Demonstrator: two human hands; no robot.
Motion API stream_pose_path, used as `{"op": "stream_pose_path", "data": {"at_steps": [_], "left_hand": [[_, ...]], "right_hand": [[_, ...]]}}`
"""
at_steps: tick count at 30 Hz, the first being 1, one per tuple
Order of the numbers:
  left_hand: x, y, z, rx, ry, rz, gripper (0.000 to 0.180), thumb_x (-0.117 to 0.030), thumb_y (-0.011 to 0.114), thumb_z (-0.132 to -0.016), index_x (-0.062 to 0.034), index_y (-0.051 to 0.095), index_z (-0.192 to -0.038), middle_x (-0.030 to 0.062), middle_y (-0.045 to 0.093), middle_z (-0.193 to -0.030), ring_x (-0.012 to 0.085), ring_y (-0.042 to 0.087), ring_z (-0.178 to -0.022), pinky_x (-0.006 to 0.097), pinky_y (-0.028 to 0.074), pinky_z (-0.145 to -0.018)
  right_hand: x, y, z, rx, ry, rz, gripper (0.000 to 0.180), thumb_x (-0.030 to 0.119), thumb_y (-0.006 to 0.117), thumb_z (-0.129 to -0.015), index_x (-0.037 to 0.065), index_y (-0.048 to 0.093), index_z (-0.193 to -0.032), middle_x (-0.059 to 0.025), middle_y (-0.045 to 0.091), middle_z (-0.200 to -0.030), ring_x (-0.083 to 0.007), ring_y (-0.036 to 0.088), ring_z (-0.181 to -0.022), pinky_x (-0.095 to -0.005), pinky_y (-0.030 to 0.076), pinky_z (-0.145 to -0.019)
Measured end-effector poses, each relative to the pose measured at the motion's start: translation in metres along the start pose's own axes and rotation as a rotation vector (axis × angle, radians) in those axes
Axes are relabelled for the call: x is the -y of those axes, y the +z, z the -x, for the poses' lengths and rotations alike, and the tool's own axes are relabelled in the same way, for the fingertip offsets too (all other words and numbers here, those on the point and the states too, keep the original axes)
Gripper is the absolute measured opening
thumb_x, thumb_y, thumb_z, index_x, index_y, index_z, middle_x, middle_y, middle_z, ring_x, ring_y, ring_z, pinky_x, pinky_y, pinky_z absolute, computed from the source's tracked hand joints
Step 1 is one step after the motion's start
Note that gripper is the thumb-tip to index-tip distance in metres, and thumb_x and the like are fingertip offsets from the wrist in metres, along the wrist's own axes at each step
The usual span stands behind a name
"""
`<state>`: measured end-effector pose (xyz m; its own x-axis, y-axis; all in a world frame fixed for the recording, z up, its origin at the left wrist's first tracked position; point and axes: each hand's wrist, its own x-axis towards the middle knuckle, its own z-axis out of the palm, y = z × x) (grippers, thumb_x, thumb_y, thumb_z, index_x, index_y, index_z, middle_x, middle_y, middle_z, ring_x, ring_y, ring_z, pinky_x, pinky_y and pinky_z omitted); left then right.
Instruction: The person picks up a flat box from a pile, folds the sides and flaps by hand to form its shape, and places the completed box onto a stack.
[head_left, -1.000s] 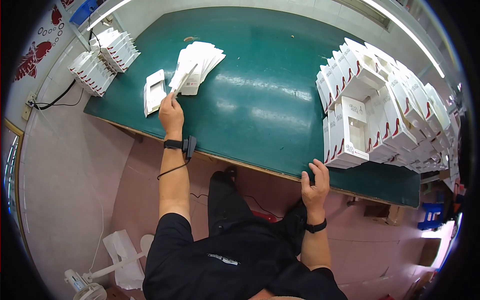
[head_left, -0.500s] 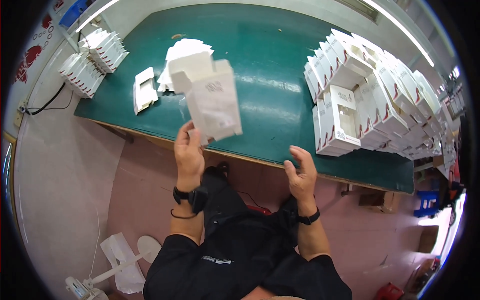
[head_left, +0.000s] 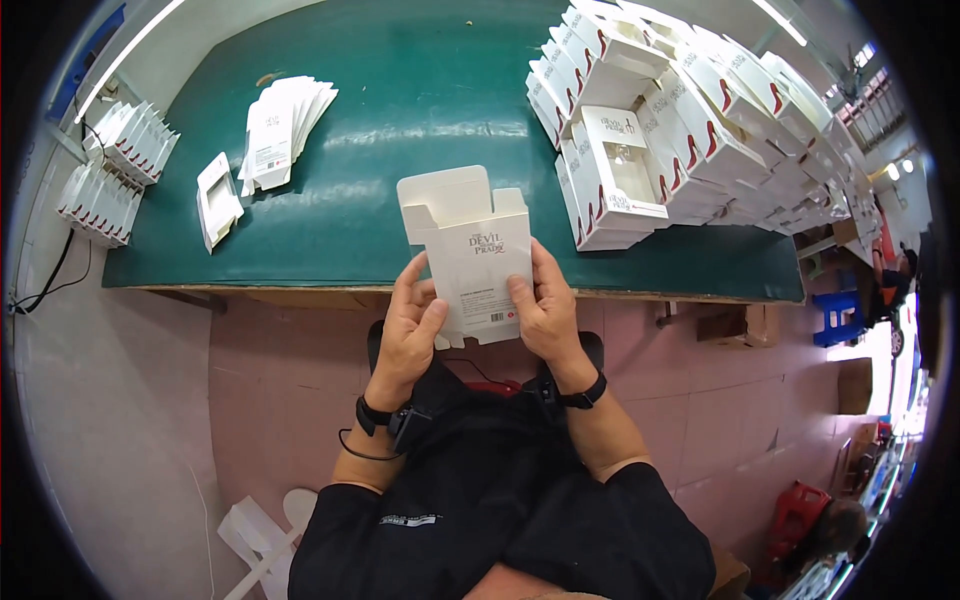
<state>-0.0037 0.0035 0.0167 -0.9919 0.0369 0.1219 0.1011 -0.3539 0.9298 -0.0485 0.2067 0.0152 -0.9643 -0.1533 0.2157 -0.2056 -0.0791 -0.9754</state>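
Observation:
A flattened white carton [head_left: 475, 265] with printed text and open end flaps is held up over the table's front edge. My left hand [head_left: 408, 325] grips its lower left side, thumb in front and fingers along the edge. On the right side, my right hand [head_left: 545, 308] holds it with the thumb pressed on the printed face. Beyond them on the table lies a fanned stack of flat white cartons [head_left: 275, 135]. One white carton piece with a recessed window [head_left: 217, 200] rests beside that stack.
Rows of folded white boxes with red shoe prints [head_left: 690, 150] are piled at the right of the green table [head_left: 400, 120]. More boxes [head_left: 105, 200] stand at the far left. Below are a blue stool [head_left: 838, 318], a brown cardboard box [head_left: 738, 326] and a white fan stand [head_left: 265, 570].
The flat carton has come down and nearer, away from the stack. My right hand, free before, has closed on its right side; my left hand keeps its hold.

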Motion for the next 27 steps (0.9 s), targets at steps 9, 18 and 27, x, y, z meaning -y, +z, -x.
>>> {"op": "stream_pose_path", "data": {"at_steps": [9,18,27], "left_hand": [[0.008,0.012,0.003,0.046,-0.035,0.009,0.079,-0.012,0.065,-0.104,-0.0007,0.015,-0.164,0.0176,0.050,-0.151,0.0242,0.056,-0.134,0.038,0.045,-0.112],[0.017,0.005,0.009,0.080,-0.027,-0.003,0.085,-0.014,0.071,-0.101,-0.0046,0.017,-0.165,0.0162,0.051,-0.150,0.0232,0.055,-0.134,0.037,0.047,-0.110],[0.020,-0.003,0.014,0.117,0.019,0.013,0.085,-0.009,0.074,-0.098,-0.0066,0.021,-0.164,0.0162,0.053,-0.147,0.0227,0.054,-0.134,0.038,0.044,-0.112]], "right_hand": [[0.008,0.005,0.007,0.106,-0.082,0.336,0.089,0.034,0.073,-0.099,-0.001,0.023,-0.163,-0.0255,0.050,-0.152,-0.0319,0.054,-0.138,-0.0412,0.044,-0.113],[0.004,0.007,0.014,0.135,-0.149,0.335,0.094,0.034,0.075,-0.097,-0.002,0.020,-0.164,-0.0268,0.045,-0.157,-0.0351,0.050,-0.142,-0.0431,0.041,-0.116],[0.000,0.004,0.019,0.091,-0.272,0.292,0.080,0.018,0.073,-0.098,0.000,0.029,-0.162,-0.0259,0.052,-0.151,-0.0376,0.057,-0.135,-0.0428,0.046,-0.110]]}}
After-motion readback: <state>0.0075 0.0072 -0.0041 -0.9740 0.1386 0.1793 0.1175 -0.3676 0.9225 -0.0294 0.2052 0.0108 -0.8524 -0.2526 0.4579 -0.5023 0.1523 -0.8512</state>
